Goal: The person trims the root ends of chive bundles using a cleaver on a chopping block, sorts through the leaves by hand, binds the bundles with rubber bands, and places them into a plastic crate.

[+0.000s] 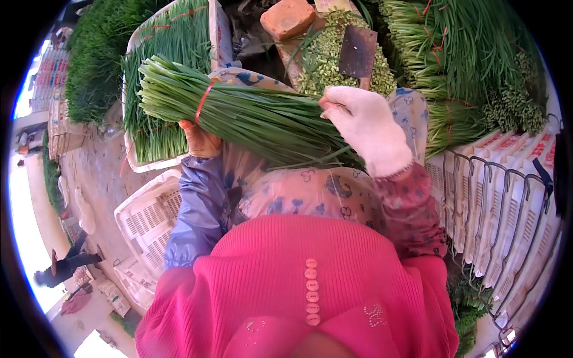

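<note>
A thick bundle of long green stalks [256,113] lies across my lap, its pale cut ends to the left and a red band around it near that end. Under the banded part, my left hand [202,141] is wrapped round the bundle from below, with most of its fingers hidden. My right hand [364,122], in a white glove with bare fingertips showing, is closed near the leafy end, its fingertips pinched at the leaves. Beyond the bundle, a cleaver [358,53] rests on a board heaped with chopped stalk bits [325,56], beside an orange brick [287,19].
A white crate [219,36] of banded bundles stands at the upper left, with an emptier crate [145,218] below it. More bundles [441,53] are piled at the upper right, above stacked white crates [486,203]. Another person [68,264] is at the far lower left.
</note>
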Motion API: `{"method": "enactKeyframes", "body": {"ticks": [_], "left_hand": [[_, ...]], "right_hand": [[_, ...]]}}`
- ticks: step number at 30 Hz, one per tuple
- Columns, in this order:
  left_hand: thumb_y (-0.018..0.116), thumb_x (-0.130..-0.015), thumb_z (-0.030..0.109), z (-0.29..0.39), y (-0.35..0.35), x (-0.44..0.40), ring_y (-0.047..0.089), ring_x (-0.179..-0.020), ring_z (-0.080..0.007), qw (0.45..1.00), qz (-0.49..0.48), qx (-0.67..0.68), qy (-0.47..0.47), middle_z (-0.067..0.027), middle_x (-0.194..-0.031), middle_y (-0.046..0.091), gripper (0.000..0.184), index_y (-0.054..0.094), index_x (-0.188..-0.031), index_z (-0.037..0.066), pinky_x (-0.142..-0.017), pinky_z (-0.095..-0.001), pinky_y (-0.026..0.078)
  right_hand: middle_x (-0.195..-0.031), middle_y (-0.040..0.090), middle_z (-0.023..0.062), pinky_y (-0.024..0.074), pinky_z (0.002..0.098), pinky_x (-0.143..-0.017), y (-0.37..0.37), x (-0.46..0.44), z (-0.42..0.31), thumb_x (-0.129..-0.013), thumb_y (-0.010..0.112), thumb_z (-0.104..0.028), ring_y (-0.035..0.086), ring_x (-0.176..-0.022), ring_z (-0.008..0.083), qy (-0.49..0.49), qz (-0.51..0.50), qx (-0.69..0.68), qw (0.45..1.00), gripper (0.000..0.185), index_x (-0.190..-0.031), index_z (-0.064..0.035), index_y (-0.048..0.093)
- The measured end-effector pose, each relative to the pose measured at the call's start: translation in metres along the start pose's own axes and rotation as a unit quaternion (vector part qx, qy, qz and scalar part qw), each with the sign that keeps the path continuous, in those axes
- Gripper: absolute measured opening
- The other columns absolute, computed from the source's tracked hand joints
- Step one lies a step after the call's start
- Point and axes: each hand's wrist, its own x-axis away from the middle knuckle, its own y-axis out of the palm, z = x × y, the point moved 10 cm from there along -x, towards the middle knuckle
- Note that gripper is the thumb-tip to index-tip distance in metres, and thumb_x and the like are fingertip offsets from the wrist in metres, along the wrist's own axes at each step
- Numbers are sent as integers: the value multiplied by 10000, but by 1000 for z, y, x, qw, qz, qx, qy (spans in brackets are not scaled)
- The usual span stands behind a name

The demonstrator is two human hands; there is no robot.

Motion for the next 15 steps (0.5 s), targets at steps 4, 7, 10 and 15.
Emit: {"method": "enactKeyframes", "body": {"ticks": [4, 7, 10, 15], "left_hand": [[882, -633, 521, -2, -7, -1, 441, -1380, -378, 1000, 5, 11, -6, -185, -1547, 394, 1219, 253, -1545, 14, -1162, -573, 379], [886, -626, 523, -1, 3, 0, 460, -1360, -401, 1000, -1, 9, 4, -184, -1533, 413, 1209, 272, -1540, 23, -1147, -589, 391], [889, -634, 516, -1, 6, -1, 459, -1355, -427, 1000, -13, 14, 2, -188, -1529, 417, 1202, 271, -1539, 20, -1139, -600, 395], [880, -660, 511, -3, 8, 0, 434, -1374, -436, 1000, -9, -5, -8, -202, -1533, 406, 1185, 265, -1541, 12, -1146, -598, 382]], "right_hand": [[-892, 700, 186, 525, 489, -788, 34, -25, 32, -942, 596, -313, 668, -883, 405, 58, -34, 169, 983, 277, -905, -59, 699], [-910, 708, 172, 521, 489, -811, 49, -31, 37, -923, 618, -339, 668, -917, 397, 83, -81, 221, 968, 276, -938, -83, 722], [-920, 698, 196, 507, 453, -802, 52, -31, 37, -896, 653, -263, 667, -925, 374, 67, -72, 118, 988, 255, -974, -30, 720], [-975, 722, 150, 523, 340, -799, 35, -30, 18, -874, 687, -133, 695, -900, 282, 41, -65, 93, 993, 215, -1047, -7, 716]]}}
